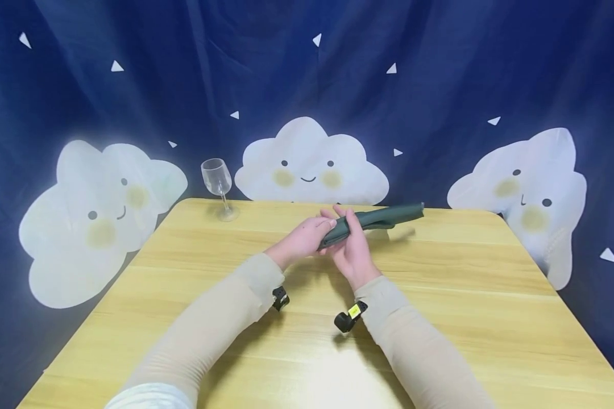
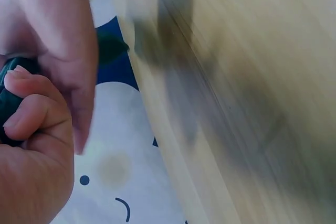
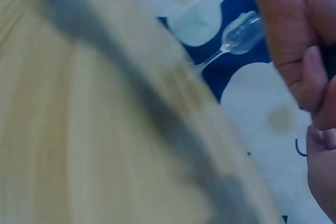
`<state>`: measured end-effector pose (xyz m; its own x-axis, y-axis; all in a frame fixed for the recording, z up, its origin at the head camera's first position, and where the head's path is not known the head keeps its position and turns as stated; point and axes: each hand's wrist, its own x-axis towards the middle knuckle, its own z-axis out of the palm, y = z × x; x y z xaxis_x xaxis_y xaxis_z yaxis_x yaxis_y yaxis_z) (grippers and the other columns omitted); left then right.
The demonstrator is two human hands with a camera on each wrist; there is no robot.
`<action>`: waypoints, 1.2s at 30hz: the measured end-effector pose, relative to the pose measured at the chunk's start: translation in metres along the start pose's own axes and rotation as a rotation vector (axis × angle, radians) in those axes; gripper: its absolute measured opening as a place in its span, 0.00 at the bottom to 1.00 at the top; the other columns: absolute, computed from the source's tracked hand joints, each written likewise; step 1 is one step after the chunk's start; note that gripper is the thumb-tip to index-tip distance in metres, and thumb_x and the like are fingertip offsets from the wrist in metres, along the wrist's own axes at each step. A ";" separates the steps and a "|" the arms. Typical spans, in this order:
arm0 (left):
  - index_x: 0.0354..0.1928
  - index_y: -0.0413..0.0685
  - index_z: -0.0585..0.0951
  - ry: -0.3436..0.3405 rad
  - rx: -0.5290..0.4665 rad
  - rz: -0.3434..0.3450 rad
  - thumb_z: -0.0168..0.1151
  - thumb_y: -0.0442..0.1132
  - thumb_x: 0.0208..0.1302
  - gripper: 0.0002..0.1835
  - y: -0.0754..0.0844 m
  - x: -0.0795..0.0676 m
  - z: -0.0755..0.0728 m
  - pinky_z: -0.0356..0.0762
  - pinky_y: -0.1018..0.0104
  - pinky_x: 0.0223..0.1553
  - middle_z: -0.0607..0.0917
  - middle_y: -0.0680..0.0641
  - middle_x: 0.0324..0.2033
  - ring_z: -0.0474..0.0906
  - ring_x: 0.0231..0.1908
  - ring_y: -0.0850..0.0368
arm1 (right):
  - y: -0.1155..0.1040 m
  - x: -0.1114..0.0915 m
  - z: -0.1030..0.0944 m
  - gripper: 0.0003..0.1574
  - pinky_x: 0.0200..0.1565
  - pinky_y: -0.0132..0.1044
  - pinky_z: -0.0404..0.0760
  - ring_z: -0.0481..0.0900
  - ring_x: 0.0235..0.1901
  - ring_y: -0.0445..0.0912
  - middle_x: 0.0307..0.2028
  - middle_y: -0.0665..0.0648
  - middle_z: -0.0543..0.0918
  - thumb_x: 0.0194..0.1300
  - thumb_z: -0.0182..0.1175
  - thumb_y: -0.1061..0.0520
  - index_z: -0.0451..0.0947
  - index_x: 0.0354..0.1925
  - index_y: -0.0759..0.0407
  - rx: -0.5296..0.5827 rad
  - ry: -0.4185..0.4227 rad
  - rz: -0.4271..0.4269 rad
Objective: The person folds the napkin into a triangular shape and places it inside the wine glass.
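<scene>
A dark green folded umbrella point(image 1: 391, 216) is held slanted above the far part of the table, its narrow end pointing right. A loose flap of its fabric hangs below the middle. The left hand point(image 1: 305, 237) grips the near end, with the thumb on top. Just beside it, the right hand point(image 1: 355, 254) holds the umbrella across its palm, one digit laid over the top. In the left wrist view, curled fingers of the left hand point(image 2: 39, 129) close on the green fabric. The right wrist view mostly hides the umbrella behind both hands.
A clear wine glass point(image 1: 217, 180) stands upright at the table's far left corner. The wooden table point(image 1: 440, 318) carries shadows of the arms. Behind it hangs a dark blue curtain point(image 1: 266, 51) with smiling clouds and white triangles. Small black cameras point(image 1: 349, 319) sit on both wrists.
</scene>
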<state>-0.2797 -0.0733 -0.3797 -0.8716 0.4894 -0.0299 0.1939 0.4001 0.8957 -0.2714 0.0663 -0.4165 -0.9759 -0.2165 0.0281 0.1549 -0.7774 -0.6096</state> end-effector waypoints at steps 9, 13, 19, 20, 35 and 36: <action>0.49 0.44 0.83 0.004 -0.145 -0.107 0.43 0.62 0.78 0.30 -0.006 0.002 0.000 0.74 0.61 0.27 0.84 0.31 0.40 0.74 0.24 0.49 | -0.017 0.004 0.000 0.18 0.58 0.41 0.77 0.81 0.51 0.50 0.43 0.56 0.86 0.80 0.46 0.44 0.66 0.45 0.57 0.046 0.065 -0.124; 0.50 0.48 0.84 -0.004 -0.151 -0.084 0.48 0.62 0.76 0.27 -0.007 0.003 0.001 0.75 0.59 0.29 0.84 0.30 0.40 0.75 0.27 0.48 | -0.022 0.003 -0.002 0.18 0.50 0.40 0.79 0.80 0.40 0.48 0.35 0.54 0.81 0.80 0.46 0.45 0.66 0.39 0.58 0.079 0.097 -0.149; 0.51 0.41 0.79 -0.008 -0.284 -0.071 0.49 0.49 0.80 0.18 -0.006 0.005 0.007 0.81 0.61 0.32 0.82 0.33 0.40 0.77 0.30 0.49 | -0.024 0.004 -0.004 0.19 0.47 0.40 0.78 0.76 0.35 0.48 0.31 0.54 0.76 0.79 0.51 0.46 0.69 0.36 0.60 0.085 0.112 -0.187; 0.52 0.39 0.77 -0.006 -0.319 -0.069 0.48 0.46 0.80 0.17 -0.006 0.005 0.008 0.81 0.62 0.32 0.81 0.35 0.40 0.78 0.31 0.49 | -0.024 0.004 -0.005 0.18 0.48 0.40 0.78 0.76 0.36 0.48 0.31 0.54 0.77 0.79 0.51 0.47 0.70 0.37 0.60 0.084 0.106 -0.190; 0.64 0.32 0.74 -0.029 -0.457 0.003 0.43 0.42 0.82 0.22 -0.006 0.006 0.014 0.80 0.48 0.51 0.85 0.35 0.45 0.84 0.44 0.42 | -0.027 0.004 -0.004 0.05 0.60 0.45 0.75 0.83 0.45 0.50 0.38 0.57 0.85 0.81 0.47 0.54 0.65 0.48 0.55 0.058 0.071 -0.268; 0.63 0.33 0.75 -0.024 -0.428 0.011 0.43 0.43 0.82 0.22 -0.006 0.007 0.014 0.81 0.49 0.51 0.85 0.34 0.45 0.84 0.45 0.39 | -0.028 0.004 -0.003 0.05 0.60 0.45 0.75 0.83 0.45 0.51 0.37 0.57 0.85 0.81 0.47 0.55 0.65 0.47 0.56 0.068 0.075 -0.279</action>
<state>-0.2805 -0.0617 -0.3915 -0.8587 0.5119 -0.0248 -0.0051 0.0398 0.9992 -0.2802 0.0888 -0.4021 -0.9904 0.0530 0.1273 -0.1133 -0.8390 -0.5322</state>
